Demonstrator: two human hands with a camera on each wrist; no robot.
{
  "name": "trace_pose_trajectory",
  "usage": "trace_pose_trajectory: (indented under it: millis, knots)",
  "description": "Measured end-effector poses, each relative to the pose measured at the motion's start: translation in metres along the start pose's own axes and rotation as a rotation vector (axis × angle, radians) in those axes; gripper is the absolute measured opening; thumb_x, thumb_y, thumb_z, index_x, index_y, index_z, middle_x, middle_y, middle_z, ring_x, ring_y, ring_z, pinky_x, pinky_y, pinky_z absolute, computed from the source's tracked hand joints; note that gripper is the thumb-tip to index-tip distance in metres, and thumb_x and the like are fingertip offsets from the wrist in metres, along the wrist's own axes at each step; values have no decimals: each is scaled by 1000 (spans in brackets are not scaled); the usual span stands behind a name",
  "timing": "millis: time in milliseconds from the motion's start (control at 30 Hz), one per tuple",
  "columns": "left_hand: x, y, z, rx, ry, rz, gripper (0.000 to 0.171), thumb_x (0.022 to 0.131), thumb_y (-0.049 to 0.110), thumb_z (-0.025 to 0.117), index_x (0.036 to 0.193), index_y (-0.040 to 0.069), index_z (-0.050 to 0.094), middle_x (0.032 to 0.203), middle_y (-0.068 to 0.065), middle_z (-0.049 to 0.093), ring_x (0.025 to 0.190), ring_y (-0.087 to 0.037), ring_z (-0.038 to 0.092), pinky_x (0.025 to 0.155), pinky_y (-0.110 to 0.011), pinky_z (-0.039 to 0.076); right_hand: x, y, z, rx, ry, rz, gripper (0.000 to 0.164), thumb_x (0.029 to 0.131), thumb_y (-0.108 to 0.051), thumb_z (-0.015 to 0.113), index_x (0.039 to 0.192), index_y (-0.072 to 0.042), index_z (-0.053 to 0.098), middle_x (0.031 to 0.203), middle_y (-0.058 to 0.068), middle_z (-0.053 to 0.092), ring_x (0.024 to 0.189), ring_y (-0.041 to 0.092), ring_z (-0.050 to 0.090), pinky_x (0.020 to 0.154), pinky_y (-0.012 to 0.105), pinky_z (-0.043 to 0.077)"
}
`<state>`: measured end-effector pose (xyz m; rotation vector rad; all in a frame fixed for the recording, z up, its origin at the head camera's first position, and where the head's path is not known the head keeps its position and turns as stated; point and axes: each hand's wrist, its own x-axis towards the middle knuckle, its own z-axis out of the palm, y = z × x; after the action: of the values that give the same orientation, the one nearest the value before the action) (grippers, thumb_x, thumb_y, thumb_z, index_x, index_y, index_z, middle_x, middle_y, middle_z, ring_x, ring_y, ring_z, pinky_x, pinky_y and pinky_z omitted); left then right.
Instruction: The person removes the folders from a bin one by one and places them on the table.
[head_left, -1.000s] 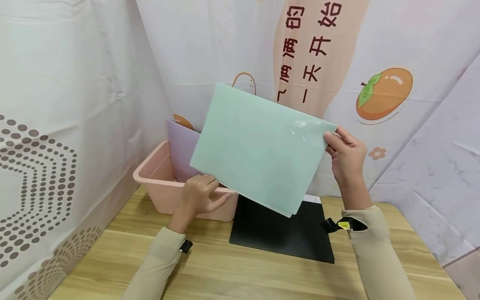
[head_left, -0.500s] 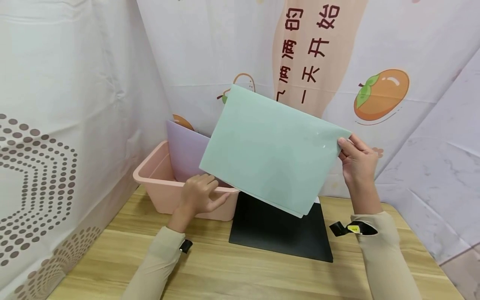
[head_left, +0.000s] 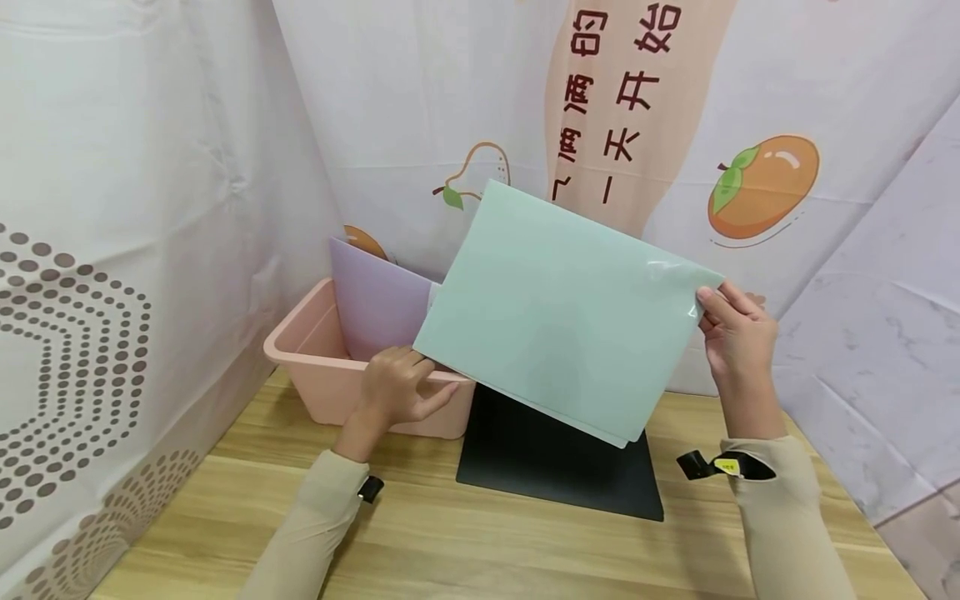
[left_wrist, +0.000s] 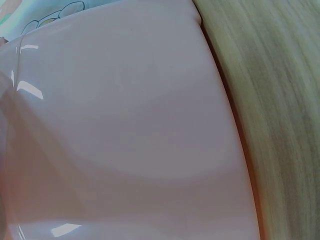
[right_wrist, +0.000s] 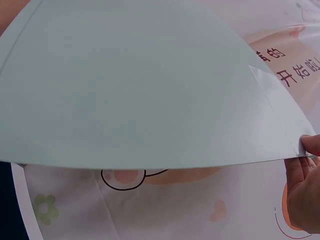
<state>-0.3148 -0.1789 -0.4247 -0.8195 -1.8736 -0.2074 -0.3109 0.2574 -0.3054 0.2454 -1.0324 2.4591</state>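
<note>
Green folder (head_left: 565, 313) stretches left from my right hand (head_left: 741, 342), which pinches it. My left hand (head_left: 395, 387) grips the bin's rim (head_left: 322, 362).

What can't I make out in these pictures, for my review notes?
Head view: far part of the black folder, hidden behind the green folder.
Head view: bottom of the purple folder, hidden by the pink bin.
Head view: any writing on the yellow label, too small to read.
Right wrist view: part of the right hand, cut by the right edge.
</note>
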Motion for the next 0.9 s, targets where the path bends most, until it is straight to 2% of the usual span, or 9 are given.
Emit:
trace_pose_trajectory:
  millis: [133, 167, 233, 367, 600, 900]
  knots:
    - [1, 1, 0, -6, -2, 1, 54, 96, 59, 48, 91, 12, 74, 61, 0, 57, 49, -14, 48, 43, -28, 39, 1, -5, -6, 6, 16, 1, 30, 82, 26, 63, 106, 10, 75, 80, 17, 72, 63, 23, 73, 59, 30, 60]
    - [1, 1, 0, -1, 3, 2, 54, 96, 59, 47, 89, 12, 74, 60, 0, 56, 49, -14, 48, 42, -28, 39, 1, -6, -7, 5, 20, 3, 30, 82, 26, 63, 106, 11, 74, 81, 17, 71, 63, 23, 72, 59, 30, 60]
    - [1, 1, 1, 6, 9, 3, 56, 96, 60, 47, 76, 12, 69, 58, 0, 53, 48, -14, 47, 42, -27, 37, 2, -9, -10, 4, 21, 7, 30, 82, 26, 63, 106, 11, 74, 82, 16, 70, 63, 24, 72, 59, 30, 60]
    - [0, 0, 1, 12, 17, 9, 61, 96, 60, 46, 56, 14, 48, 55, 0, 46, 46, -15, 42, 41, -27, 33, 4, -13, -14, 2, 17, 12, 30, 82, 26, 63, 105, 12, 74, 84, 17, 72, 63, 24, 73, 58, 30, 60]
    - [2, 0, -1, 1, 5, 20, 60, 96, 59, 46, 58, 13, 50, 56, 0, 46, 47, -15, 42, 42, -26, 33, 10, -20, -18, 40, 46, 35, 32, 81, 28, 62, 104, 11, 74, 82, 20, 75, 64, 26, 74, 59, 32, 61]
    - [1, -1, 1, -6, 17, 28, 57, 95, 57, 49, 60, 12, 55, 56, 0, 49, 47, -15, 43, 42, -26, 34, 12, -24, -25, 28, 80, 64, 32, 79, 28, 64, 103, 10, 75, 84, 19, 76, 62, 25, 73, 55, 32, 60]
